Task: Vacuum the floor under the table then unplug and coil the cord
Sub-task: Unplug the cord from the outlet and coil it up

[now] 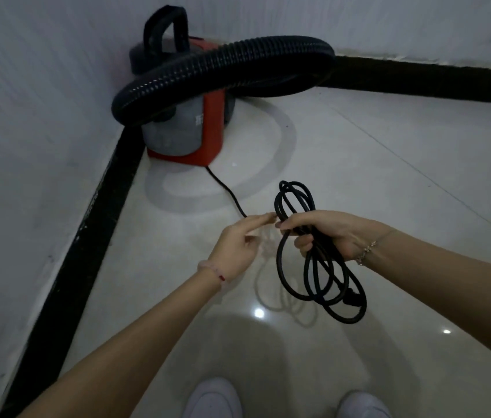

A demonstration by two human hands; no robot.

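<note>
A red and grey vacuum cleaner point(184, 128) stands in the room's corner, its black ribbed hose point(223, 70) draped over the top. A black cord point(226, 191) runs from its base across the floor to my hands. My right hand point(325, 233) is shut around several loops of the coiled cord point(322, 276), which hang below it, with the plug point(348, 289) among the lower loops. My left hand point(238, 242) pinches the free stretch of cord just left of the coil, fingers extended.
White walls meet at the corner behind the vacuum, edged by a black baseboard point(93, 233). The glossy pale tile floor point(389, 164) spreads to the right. The tips of my white shoes point(214, 399) show at the bottom edge.
</note>
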